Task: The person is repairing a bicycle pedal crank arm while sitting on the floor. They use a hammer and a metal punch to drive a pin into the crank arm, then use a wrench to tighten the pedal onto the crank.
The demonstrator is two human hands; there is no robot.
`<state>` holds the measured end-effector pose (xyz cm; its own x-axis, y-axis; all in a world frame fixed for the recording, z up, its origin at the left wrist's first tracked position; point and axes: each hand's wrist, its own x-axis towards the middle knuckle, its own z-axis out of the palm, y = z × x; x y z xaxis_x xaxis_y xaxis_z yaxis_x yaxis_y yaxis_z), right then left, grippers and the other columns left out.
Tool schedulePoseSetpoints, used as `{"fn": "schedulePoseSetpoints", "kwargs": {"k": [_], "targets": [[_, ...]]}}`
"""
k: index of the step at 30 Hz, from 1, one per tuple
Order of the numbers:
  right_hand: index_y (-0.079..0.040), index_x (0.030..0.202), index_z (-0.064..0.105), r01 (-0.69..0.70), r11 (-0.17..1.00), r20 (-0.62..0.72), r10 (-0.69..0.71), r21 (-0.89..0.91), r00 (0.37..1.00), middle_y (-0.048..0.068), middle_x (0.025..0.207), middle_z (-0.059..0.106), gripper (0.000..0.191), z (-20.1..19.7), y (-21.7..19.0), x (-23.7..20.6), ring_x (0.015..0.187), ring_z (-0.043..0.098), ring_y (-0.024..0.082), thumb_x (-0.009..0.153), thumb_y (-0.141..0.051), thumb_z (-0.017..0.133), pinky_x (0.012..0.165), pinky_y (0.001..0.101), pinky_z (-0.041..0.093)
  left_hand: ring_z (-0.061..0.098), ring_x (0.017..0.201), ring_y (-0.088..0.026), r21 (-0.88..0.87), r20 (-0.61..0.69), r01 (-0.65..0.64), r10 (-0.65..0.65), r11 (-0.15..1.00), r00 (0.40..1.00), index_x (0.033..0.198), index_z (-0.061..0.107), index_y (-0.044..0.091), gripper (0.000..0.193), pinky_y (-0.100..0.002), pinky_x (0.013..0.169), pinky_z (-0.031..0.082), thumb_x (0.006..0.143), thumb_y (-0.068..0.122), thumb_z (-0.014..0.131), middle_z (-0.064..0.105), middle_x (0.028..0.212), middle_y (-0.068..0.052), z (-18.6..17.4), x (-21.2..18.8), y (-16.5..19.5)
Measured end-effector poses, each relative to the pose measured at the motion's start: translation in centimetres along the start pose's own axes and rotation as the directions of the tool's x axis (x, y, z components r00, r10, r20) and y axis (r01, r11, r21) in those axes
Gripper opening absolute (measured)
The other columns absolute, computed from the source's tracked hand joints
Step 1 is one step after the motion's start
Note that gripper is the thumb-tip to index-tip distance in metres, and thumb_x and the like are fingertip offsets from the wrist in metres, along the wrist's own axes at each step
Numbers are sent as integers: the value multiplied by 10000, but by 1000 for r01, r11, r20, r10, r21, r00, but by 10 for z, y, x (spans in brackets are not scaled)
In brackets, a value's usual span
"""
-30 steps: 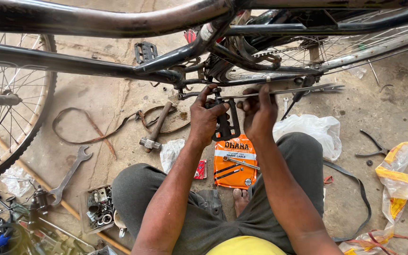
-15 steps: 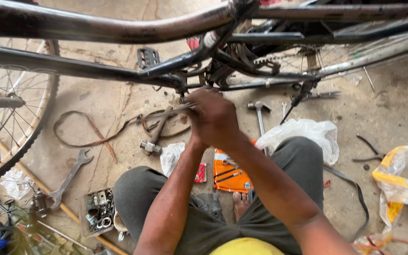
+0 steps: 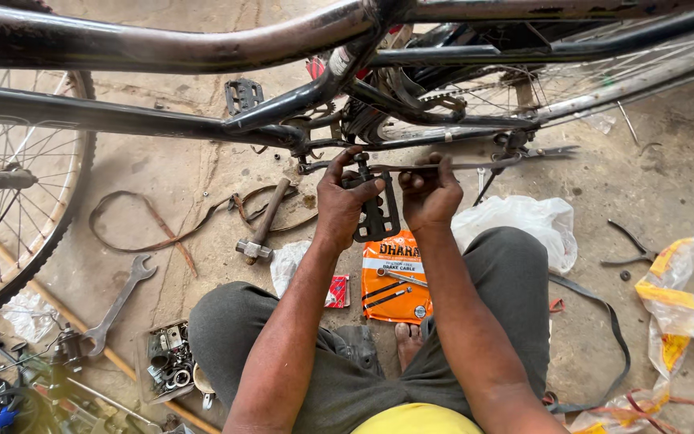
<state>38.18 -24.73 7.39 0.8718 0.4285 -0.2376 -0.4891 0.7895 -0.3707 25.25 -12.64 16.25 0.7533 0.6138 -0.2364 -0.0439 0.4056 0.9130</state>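
Note:
I sit on the ground under a dark bicycle frame (image 3: 162,124). A black pedal (image 3: 377,210) hangs from the crank arm (image 3: 443,167), which runs right from the bottom bracket. My left hand (image 3: 339,201) grips the pedal's left side, thumb across its top. To the right of the pedal, my right hand (image 3: 430,193) has its fingers closed around the crank arm. Both hands are close together below the chainring (image 3: 435,100).
A hammer (image 3: 263,225) and a rubber strip (image 3: 146,217) lie left of my hands. An orange packet (image 3: 395,277) and a white plastic bag (image 3: 524,221) lie near my knees. A wrench (image 3: 118,305), a box of small parts (image 3: 166,362), the front wheel (image 3: 10,201) and pliers (image 3: 628,241) surround me.
My hands shifted left and bunched together, then came back and spread onto the pedal and crank arm. The view moved slightly.

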Motion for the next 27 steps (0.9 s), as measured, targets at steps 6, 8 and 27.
{"fn": "schedulePoseSetpoints", "kwargs": {"k": [6,8,27], "targets": [[-62,925,669,-183,981,-13,184,67,983,104,783,679,372,1,13,5,606,596,219,1013,-414,588,685,391,547,727,819,-139,-11,8,-28,28,1000,1000,1439,544,51,693,-274,721,632,794,-33,782,724,987,-66,3,-1,6],[-38,912,681,-132,991,21,132,12,991,96,718,643,374,10,8,-8,604,599,225,1023,-388,613,683,393,565,739,826,-137,22,-3,-6,6,1000,1000,1442,526,53,696,-276,737,645,798,-19,779,740,985,-69,4,-6,4],[-43,1044,638,758,42,758,-24,-651,652,71,873,667,117,148,54,-95,720,634,135,979,-130,683,591,311,525,687,819,-113,239,112,-339,321,910,940,1411,536,68,681,-272,707,592,788,53,814,694,918,-27,-35,31,-81]]}}
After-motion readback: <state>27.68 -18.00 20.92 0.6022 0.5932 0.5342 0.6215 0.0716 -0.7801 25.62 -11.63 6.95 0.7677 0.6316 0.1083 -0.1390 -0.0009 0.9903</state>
